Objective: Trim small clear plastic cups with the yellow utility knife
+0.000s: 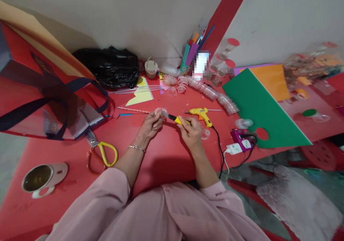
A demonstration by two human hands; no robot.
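Note:
My left hand point(151, 127) pinches a small round clear plastic piece point(161, 110), perhaps a lid or cup, above the red table point(169, 151). A yellow-and-black utility knife point(176, 119) is gripped in my right hand point(191, 133), its blade pointing left and meeting the plastic piece; whether it cuts in, I cannot tell. Just beyond my right hand lies a yellow glue gun point(201, 115) with a black cord. Another clear plastic piece point(205, 133) rests beside that hand.
Scissors point(103, 153) and a metal-lined mug point(44, 178) are at left, by a red bag point(24, 87). Behind are a black plastic bag point(107, 67) and stacked clear cups point(206, 90). At right stand a green board point(263, 108) and a purple power adapter point(242, 138) with cords.

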